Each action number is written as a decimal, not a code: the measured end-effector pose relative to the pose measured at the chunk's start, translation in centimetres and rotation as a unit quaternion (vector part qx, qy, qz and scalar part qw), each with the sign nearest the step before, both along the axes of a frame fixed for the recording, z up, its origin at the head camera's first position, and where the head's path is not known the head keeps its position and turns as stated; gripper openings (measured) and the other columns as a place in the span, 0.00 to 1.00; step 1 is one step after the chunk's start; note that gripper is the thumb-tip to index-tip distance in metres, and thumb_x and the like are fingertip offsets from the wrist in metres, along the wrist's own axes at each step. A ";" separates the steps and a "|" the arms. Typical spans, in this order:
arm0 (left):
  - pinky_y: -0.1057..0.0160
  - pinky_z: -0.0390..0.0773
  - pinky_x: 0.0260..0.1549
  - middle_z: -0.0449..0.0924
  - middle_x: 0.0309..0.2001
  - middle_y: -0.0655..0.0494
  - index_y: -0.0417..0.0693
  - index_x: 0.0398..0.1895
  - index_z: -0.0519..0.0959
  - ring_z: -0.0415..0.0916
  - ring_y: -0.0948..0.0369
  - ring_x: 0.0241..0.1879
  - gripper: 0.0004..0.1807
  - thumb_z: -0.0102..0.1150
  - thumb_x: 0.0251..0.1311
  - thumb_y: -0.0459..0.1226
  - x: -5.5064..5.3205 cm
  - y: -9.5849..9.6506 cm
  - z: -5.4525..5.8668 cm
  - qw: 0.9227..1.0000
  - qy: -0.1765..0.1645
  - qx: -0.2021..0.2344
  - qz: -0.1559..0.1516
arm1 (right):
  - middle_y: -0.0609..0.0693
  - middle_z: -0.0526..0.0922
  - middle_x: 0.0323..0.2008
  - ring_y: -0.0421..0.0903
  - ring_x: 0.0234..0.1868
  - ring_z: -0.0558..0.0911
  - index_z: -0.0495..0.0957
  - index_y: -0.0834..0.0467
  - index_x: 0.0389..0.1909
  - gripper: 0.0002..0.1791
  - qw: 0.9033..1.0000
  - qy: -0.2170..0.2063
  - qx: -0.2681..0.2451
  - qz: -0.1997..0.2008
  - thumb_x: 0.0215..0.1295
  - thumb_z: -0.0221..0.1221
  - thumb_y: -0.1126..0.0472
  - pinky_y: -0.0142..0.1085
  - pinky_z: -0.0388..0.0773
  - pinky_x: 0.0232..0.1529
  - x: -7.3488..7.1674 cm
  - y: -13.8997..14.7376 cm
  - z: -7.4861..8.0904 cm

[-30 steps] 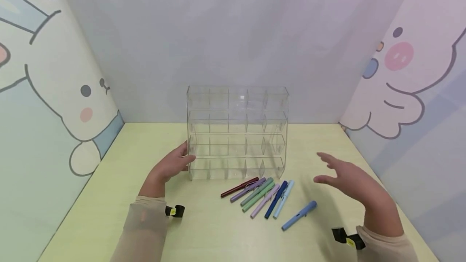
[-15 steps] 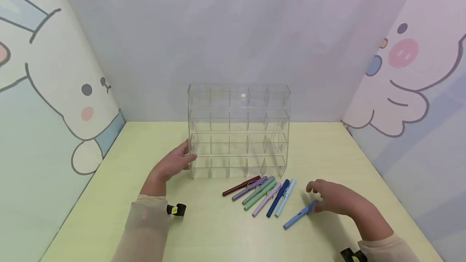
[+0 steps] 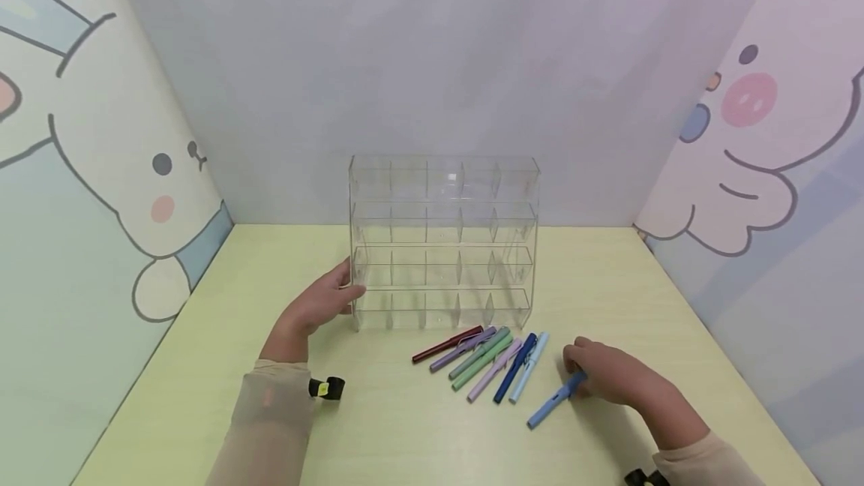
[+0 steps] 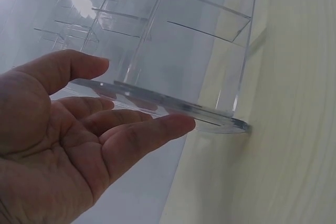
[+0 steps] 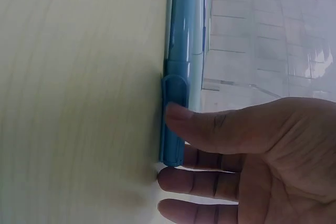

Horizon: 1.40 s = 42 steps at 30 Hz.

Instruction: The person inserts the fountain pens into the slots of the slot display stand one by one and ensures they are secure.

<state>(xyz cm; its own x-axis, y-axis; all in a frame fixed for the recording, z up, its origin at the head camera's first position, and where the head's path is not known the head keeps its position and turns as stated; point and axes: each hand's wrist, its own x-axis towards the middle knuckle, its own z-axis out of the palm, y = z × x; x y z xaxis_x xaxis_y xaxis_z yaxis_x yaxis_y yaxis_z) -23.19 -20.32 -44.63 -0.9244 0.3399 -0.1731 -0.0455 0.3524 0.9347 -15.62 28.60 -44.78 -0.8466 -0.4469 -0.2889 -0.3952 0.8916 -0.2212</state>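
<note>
A clear acrylic rack (image 3: 442,276) with rows of small compartments stands upright on the table. My left hand (image 3: 325,301) holds its left side, thumb at the front and fingers behind. The left wrist view shows the thumb and fingers on either side of the panel edge (image 4: 173,103). My right hand (image 3: 610,373) pinches the capped end of a blue pen (image 3: 550,405) lying on the table. Close up in the right wrist view, the thumb presses on the pen's clip (image 5: 176,90), with the other fingers reaching behind the cap.
Several pens lie side by side in front of the rack: dark red (image 3: 445,345), purple (image 3: 459,351), two greens, pink (image 3: 493,372), dark blue (image 3: 514,370) and light blue (image 3: 529,370). Printed side walls and a plain back wall enclose the table (image 3: 378,426).
My right hand has come down and left onto the blue pen, and its fingers have closed on the cap. The left hand keeps its hold on the rack.
</note>
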 end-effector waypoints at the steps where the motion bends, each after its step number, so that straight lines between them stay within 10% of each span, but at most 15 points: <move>1: 0.43 0.73 0.60 0.43 0.79 0.50 0.69 0.79 0.38 0.52 0.45 0.74 0.40 0.48 0.74 0.44 0.0 0.0 0.0 1.000 0.001 0.000 -0.001 | 0.42 0.67 0.30 0.39 0.28 0.67 0.73 0.48 0.31 0.17 1.000 0.002 0.000 0.006 0.49 0.74 0.61 0.33 0.68 0.27 0.0 0.0 -0.1; 22: 0.42 0.71 0.61 0.41 0.79 0.49 0.66 0.80 0.36 0.52 0.44 0.74 0.41 0.48 0.74 0.46 0.1 0.0 0.0 1.000 -0.001 0.000 -0.007 | 0.36 0.75 0.30 0.33 0.31 0.70 0.73 0.43 0.33 0.10 0.993 -0.056 -0.099 0.026 0.61 0.66 0.59 0.30 0.68 0.30 -1.1 1.0 2.7; 42: 0.42 0.71 0.62 0.41 0.79 0.48 0.70 0.79 0.35 0.56 0.43 0.73 0.42 0.49 0.73 0.47 0.3 -0.1 0.1 1.000 -0.009 -0.005 -0.003 | 0.44 0.83 0.35 0.40 0.33 0.79 0.74 0.48 0.43 0.08 0.959 -0.056 -0.277 -0.010 0.70 0.58 0.50 0.33 0.77 0.34 -2.0 1.3 5.2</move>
<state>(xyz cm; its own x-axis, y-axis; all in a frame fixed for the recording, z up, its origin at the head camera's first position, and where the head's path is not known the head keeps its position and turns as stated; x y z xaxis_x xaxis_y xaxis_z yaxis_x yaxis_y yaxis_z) -22.90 -20.39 -44.57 -0.9193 0.3433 -0.1926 -0.0597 0.3619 0.9303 -17.63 29.87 -39.62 -0.8344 -0.5418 -0.1010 -0.3253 0.6321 -0.7033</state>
